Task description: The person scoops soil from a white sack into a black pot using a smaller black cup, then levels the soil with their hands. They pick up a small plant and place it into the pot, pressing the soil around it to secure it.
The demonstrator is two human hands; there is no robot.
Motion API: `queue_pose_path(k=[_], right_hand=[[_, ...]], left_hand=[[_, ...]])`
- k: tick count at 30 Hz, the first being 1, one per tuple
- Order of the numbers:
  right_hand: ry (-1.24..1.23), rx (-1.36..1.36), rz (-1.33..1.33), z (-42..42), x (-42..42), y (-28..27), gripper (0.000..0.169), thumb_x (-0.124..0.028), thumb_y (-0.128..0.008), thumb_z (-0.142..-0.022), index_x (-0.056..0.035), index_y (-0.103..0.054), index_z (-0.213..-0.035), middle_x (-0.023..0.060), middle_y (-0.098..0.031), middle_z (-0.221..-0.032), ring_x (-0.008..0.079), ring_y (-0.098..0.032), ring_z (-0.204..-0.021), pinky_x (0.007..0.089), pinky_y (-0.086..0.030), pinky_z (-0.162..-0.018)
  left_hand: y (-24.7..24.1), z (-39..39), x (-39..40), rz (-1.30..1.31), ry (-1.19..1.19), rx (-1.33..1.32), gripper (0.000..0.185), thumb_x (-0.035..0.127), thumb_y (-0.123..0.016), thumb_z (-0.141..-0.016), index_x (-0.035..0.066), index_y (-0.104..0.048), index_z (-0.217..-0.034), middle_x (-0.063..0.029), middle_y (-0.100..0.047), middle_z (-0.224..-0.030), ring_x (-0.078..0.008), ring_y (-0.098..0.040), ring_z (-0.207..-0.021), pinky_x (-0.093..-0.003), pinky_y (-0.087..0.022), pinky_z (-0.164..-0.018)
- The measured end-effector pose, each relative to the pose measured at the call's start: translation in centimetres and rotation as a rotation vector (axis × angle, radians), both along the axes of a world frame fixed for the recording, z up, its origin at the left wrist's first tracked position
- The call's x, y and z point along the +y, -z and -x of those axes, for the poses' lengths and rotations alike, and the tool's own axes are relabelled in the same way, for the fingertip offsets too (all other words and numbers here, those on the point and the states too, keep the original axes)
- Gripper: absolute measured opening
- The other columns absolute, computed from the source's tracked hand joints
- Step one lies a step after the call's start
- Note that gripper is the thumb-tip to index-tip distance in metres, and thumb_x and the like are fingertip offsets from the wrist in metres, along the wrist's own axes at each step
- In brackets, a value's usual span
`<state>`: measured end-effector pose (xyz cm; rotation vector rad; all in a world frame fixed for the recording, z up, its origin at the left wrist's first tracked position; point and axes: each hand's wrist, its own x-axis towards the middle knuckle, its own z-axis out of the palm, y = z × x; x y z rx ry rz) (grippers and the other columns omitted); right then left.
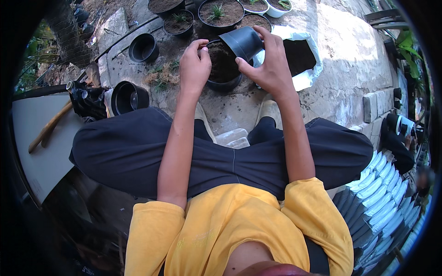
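My right hand (271, 62) grips a small black plastic pot (241, 41), tipped on its side with its mouth toward the left. Below it stands a larger black plant pot (224, 84) with dark soil (221, 63) inside. At that larger pot's left rim is my left hand (195, 63), fingers bent; whether it grips the rim is unclear. Just right of my right hand, an opened white sack (316, 72) holds dark soil. A clump of uprooted grass with dry roots (164, 76) lies on the concrete to the left of my left hand.
Two black pots (143, 48) (129, 98) stand to the left. Several planted pots (221, 13) line the far side. A board with a wooden-handled tool (51, 124) lies left. Stacked filled bags (376, 193) and another person (397, 148) are at right.
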<state>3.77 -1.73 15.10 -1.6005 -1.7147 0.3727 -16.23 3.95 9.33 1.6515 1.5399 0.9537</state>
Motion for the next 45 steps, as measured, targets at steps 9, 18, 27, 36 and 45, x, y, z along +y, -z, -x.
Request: queue_pose_path(k=[9, 18, 27, 36, 45], right_hand=[[0.018, -0.018, 0.029, 0.7, -0.4, -0.3, 0.086, -0.028, -0.086, -0.073, -0.0027, -0.047, -0.146, 0.0237, -0.054, -0.13, 0.0399, -0.053, -0.125, 0.0474, -0.045, -0.107], [0.084, 0.141, 0.08, 0.2, -0.6, -0.1, 0.088, -0.032, -0.089, -0.074, -0.0032, -0.047, -0.146, 0.021, -0.055, -0.128, 0.0352, -0.056, -0.122, 0.0451, -0.048, -0.105], [0.124, 0.245, 0.121, -1.0, -0.4, 0.2, 0.089, -0.036, -0.09, -0.074, -0.003, -0.047, -0.146, 0.0209, -0.055, -0.128, 0.0333, -0.057, -0.122, 0.0447, -0.048, -0.103], [0.151, 0.043, 0.051, -1.6, -0.6, 0.3, 0.091, -0.037, -0.09, -0.074, -0.0019, -0.047, -0.146, 0.0212, -0.055, -0.125, 0.0333, -0.058, -0.117, 0.0438, -0.05, -0.1], [0.413, -0.047, 0.421, -12.1, -1.4, 4.1, 0.092, -0.04, -0.085, -0.079, 0.0021, -0.044, -0.149, 0.029, -0.057, -0.135, 0.0404, -0.059, -0.125, 0.0464, -0.05, -0.106]], left_hand=[[0.6, -0.8, 0.0, -0.005, 0.065, 0.093, 0.024, 0.008, -0.058, -0.097, 0.006, -0.069, -0.117, -0.0212, -0.07, -0.11, -0.0405, -0.068, -0.102, -0.0486, -0.053, -0.089], [1.0, -1.4, 0.0, -0.025, 0.094, 0.15, 0.026, 0.007, -0.058, -0.098, 0.006, -0.07, -0.121, -0.0183, -0.074, -0.11, -0.0324, -0.072, -0.103, -0.0406, -0.055, -0.092], [1.4, -1.4, 0.0, -0.029, 0.12, 0.068, 0.025, 0.007, -0.056, -0.097, 0.005, -0.069, -0.118, -0.0211, -0.069, -0.111, -0.0413, -0.066, -0.105, -0.0495, -0.052, -0.092], [0.8, -1.7, -0.1, -0.028, 0.138, 0.096, 0.025, 0.006, -0.055, -0.097, 0.005, -0.069, -0.118, -0.02, -0.07, -0.113, -0.0404, -0.066, -0.106, -0.0483, -0.052, -0.093], [0.3, -2.4, -0.7, -0.249, 0.352, 0.126, 0.027, 0.01, -0.062, -0.095, 0.006, -0.07, -0.121, -0.015, -0.069, -0.123, -0.0344, -0.062, -0.12, -0.0437, -0.047, -0.106]])
